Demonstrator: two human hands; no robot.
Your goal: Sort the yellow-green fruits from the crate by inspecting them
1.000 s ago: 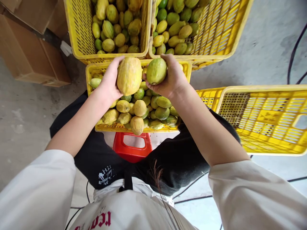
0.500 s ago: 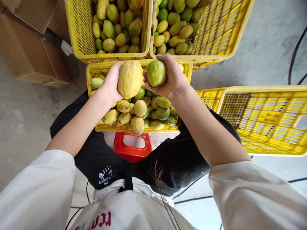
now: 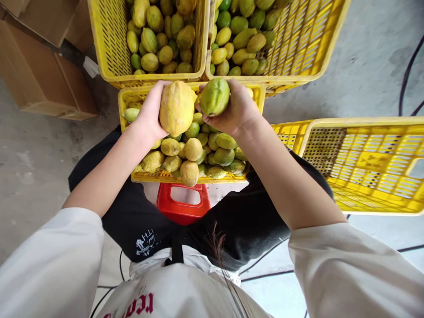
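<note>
Left hand [image 3: 149, 114] grips the large yellow fruit [image 3: 176, 107] and right hand [image 3: 241, 109] the smaller green fruit [image 3: 215, 96], side by side above the near crate [image 3: 155, 176], both lifted and turned slightly since a moment ago, neither released.

Above the bright yellow slotted plastic crate [image 3: 127, 93], a big mottled-yellow oval fruit [image 3: 176, 108] with pale blotches, and a smaller green rounded fruit [image 3: 215, 96], faintly yellow-blushed. Crate's heap: mixed green and yellow. Below the crate, a red plastic stool [image 3: 183, 211].
</note>
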